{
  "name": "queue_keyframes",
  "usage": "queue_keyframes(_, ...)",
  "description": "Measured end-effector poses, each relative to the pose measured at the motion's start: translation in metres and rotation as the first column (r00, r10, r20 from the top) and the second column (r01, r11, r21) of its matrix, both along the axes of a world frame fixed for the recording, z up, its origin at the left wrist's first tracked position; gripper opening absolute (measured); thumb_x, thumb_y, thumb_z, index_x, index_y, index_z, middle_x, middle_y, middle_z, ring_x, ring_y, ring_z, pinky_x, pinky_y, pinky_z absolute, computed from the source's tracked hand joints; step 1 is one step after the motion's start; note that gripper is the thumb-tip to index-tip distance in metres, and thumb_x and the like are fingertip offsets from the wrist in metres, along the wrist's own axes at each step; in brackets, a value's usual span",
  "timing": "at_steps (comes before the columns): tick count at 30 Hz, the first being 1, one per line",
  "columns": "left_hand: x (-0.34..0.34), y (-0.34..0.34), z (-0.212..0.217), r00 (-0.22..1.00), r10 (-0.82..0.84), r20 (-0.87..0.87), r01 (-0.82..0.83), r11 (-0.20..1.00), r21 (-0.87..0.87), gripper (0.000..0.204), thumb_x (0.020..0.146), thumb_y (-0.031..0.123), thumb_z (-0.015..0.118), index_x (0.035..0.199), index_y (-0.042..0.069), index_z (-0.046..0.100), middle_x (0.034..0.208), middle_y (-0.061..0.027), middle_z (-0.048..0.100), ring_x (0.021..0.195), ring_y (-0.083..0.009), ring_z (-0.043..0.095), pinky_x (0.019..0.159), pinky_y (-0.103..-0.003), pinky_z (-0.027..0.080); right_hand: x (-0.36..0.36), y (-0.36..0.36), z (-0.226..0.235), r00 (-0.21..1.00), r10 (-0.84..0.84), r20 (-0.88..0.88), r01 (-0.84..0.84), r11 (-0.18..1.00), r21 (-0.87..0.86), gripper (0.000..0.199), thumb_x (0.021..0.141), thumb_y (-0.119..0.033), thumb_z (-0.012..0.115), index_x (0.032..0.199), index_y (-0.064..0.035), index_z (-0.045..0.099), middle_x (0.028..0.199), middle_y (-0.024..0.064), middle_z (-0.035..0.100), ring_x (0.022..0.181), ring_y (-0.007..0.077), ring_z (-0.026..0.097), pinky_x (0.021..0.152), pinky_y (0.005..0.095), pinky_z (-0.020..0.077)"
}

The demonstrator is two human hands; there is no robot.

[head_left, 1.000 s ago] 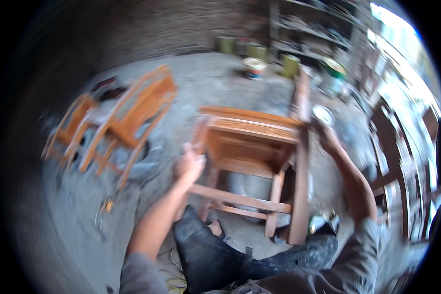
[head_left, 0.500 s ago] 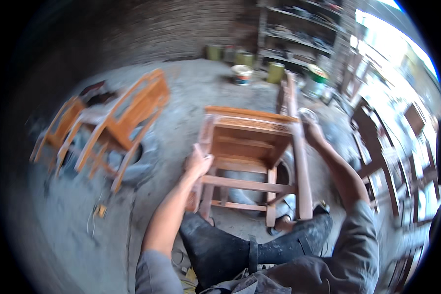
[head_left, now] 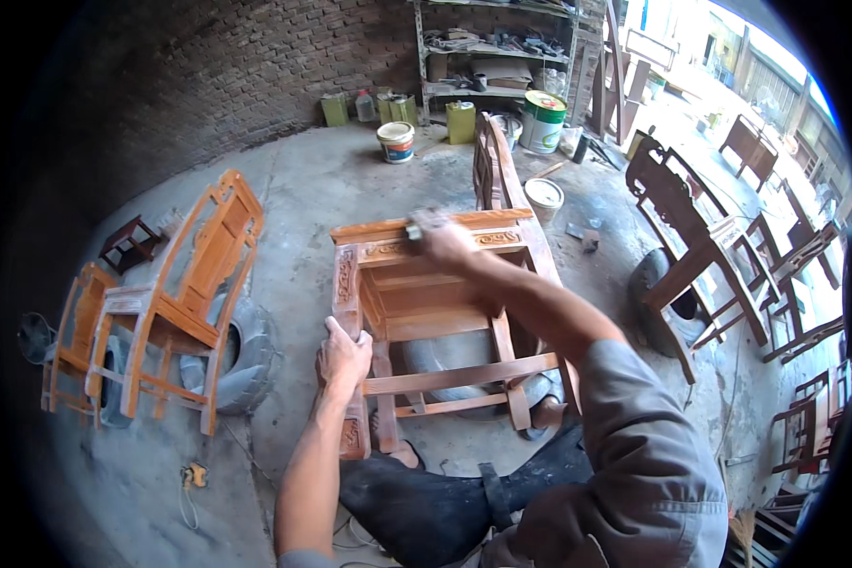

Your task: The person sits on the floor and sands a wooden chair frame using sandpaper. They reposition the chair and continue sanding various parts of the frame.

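In front of me a brown wooden chair [head_left: 426,381] with carved panels lies tipped over a tyre [head_left: 445,358], its underside frame facing me. My left hand [head_left: 343,354] is closed round the chair's left leg, below a carved panel. My right hand [head_left: 445,242] reaches across to the far edge rail [head_left: 369,230], above the carved strip. It is blurred by motion and closed round a small greyish thing, whose kind I cannot make out, against the rail.
Orange-brown chairs [head_left: 220,248] stand over tyres at left; darker chairs [head_left: 701,256] stand at right. White tubs, a large green-and-white bucket [head_left: 542,121] and several yellow-green cans [head_left: 460,123] are near the shelves [head_left: 497,91]. A corded yellow tool [head_left: 195,474] lies on the floor at lower left.
My right hand has moved from the chair's right side leftward onto the far rail. My left hand keeps hold of the leg. The view has turned to the right.
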State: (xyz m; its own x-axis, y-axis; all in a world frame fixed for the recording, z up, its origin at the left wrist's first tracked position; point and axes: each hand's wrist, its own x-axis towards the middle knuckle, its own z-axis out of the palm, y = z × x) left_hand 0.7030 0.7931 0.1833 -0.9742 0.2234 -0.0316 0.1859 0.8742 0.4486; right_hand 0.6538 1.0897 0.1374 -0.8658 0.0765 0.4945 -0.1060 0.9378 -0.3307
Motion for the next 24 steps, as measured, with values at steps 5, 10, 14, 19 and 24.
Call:
queue_keyframes(5,-0.004,-0.002,-0.001,1.0,0.011,-0.02,-0.011,1.0,-0.008,0.068,0.085,0.032,0.064,0.131,-0.008,0.037,0.101,-0.0355,0.065,0.098,-0.0488,0.064,0.088,-0.053,0.05,0.079,0.106,0.004,0.902,-0.349,0.255,0.307,0.933,0.19,0.028,0.09,-0.017,0.053,0.114,-0.0027,0.061,0.108,0.0206,0.064,0.11,0.0331,0.06,0.098,0.0436,0.0455)
queue_keyframes(10,0.001,0.032,-0.003,0.999,-0.04,0.012,0.041,0.999,-0.005,0.07,0.085,0.033,0.064,0.135,-0.005,0.035,0.103,-0.0359,0.065,0.099,-0.0491,0.064,0.089,-0.053,0.05,0.044,0.089,-0.034,0.89,-0.369,-0.268,0.456,0.75,0.48,0.04,0.088,-0.016,0.053,0.12,0.0065,0.057,0.126,0.0253,0.058,0.12,0.0384,0.054,0.111,0.0451,0.0344)
queue_keyframes(14,-0.01,-0.007,-0.009,0.998,0.026,-0.06,-0.027,1.0,-0.015,0.067,0.085,0.034,0.064,0.132,-0.004,0.037,0.104,-0.0358,0.065,0.1,-0.0495,0.063,0.09,-0.053,0.049,0.08,0.095,-0.002,0.873,-0.485,0.053,0.475,0.87,0.127,0.053,0.084,-0.023,0.058,0.126,0.0081,0.05,0.123,0.0255,0.056,0.122,0.0389,0.052,0.112,0.0443,0.0331)
queue_keyframes(19,0.0,0.034,0.002,0.999,-0.035,0.015,0.035,0.999,0.001,0.066,0.084,0.036,0.064,0.13,-0.004,0.037,0.103,-0.0356,0.065,0.1,-0.0499,0.063,0.09,-0.054,0.049,0.034,0.09,-0.027,0.945,-0.321,0.059,0.254,0.837,0.485,0.047,0.088,-0.01,0.048,0.13,0.0108,0.049,0.13,0.0295,0.054,0.129,0.0401,0.048,0.114,0.0455,0.0327)
queue_keyframes(24,0.0,0.0,0.002,0.999,0.002,0.039,-0.001,1.0,-0.018,0.06,0.086,0.035,0.062,0.126,-0.003,0.039,0.099,-0.0349,0.066,0.097,-0.05,0.064,0.089,-0.055,0.049,0.068,0.079,0.014,0.973,0.028,0.228,-0.025,1.0,-0.014,0.06,0.081,-0.006,0.056,0.14,-0.0005,0.043,0.139,0.0235,0.051,0.128,0.0395,0.049,0.11,0.0443,0.0394)
